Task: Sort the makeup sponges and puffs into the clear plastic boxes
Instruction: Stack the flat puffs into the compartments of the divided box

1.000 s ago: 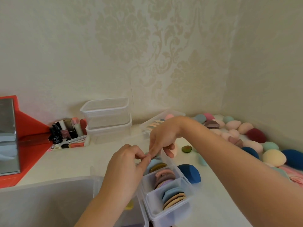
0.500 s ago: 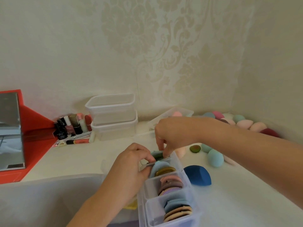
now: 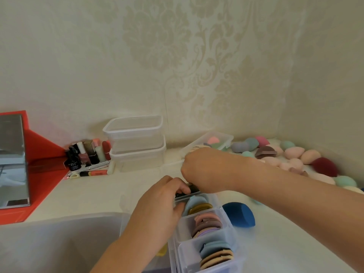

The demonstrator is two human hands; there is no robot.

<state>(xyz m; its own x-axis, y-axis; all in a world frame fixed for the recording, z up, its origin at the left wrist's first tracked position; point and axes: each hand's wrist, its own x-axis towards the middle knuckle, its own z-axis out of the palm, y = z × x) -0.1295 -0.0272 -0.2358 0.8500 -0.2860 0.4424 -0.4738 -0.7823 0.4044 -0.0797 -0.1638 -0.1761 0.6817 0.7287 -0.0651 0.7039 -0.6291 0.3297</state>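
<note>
A clear divided box (image 3: 228,225) stands in front of me, its compartments packed with upright round puffs in blue, olive, pink, mauve and tan. My left hand (image 3: 157,205) grips the box's far left rim. My right hand (image 3: 204,170) reaches down over the far compartment, fingers pinching a dark green puff (image 3: 192,188) at the box's far end. A dark blue sponge (image 3: 239,213) lies on the white table just right of the box. Several loose sponges (image 3: 293,154) in pink, mint, maroon and grey lie along the right wall.
Two stacked clear boxes (image 3: 136,142) stand at the back. Another clear box (image 3: 214,139) with sponges sits behind my right hand. Nail polish bottles (image 3: 86,154) and a red stand with a mirror (image 3: 13,160) are at left. A large clear bin (image 3: 59,243) fills the near left.
My right hand has dropped from above the box to its far compartment, bringing the dark green puff down. My left hand moved onto the box rim. The view shifted closer.
</note>
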